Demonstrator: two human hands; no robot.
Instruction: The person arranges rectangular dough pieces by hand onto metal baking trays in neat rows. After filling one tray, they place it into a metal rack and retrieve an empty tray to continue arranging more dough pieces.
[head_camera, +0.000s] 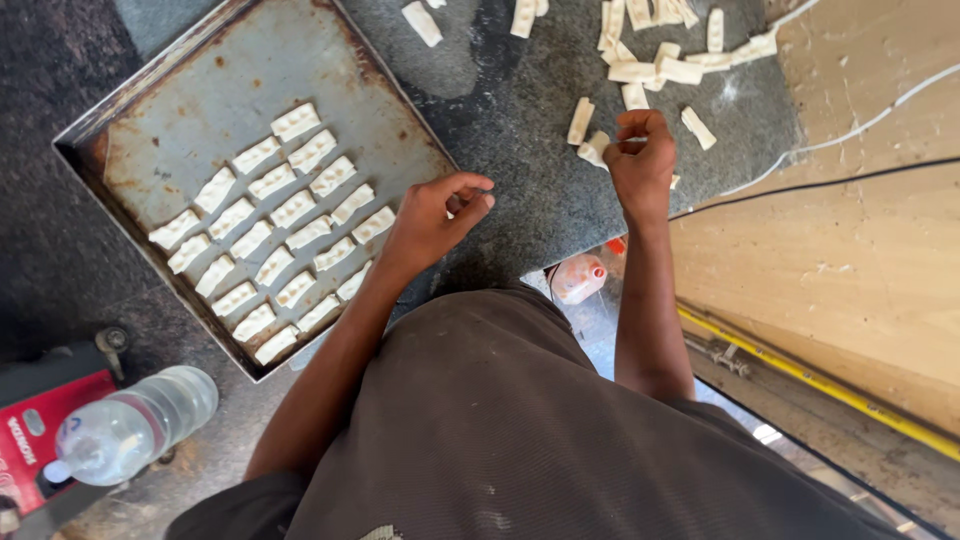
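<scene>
Head view, looking down: bare dark table (520, 200) lies open between the two hands, bounded by the metal tray's (200, 90) rim just left of the left hand (432, 215). Pale, ridged, rectangular dough pieces (290, 210) fill the tray in slanted rows; loose dough pieces (660, 50) scatter beyond the right hand (640, 160). Left hand curls loosely, possibly pinching something. Right hand, wrist bent, pinches one dough piece (592, 148).

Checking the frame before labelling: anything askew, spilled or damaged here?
The baking tray is rusty and stained, and one corner juts past the dark counter's edge. A clear plastic bottle lies on its side at lower left. Loose dough pieces lie scattered by the right hand, unlike the neat rows of pieces on the tray.
</scene>
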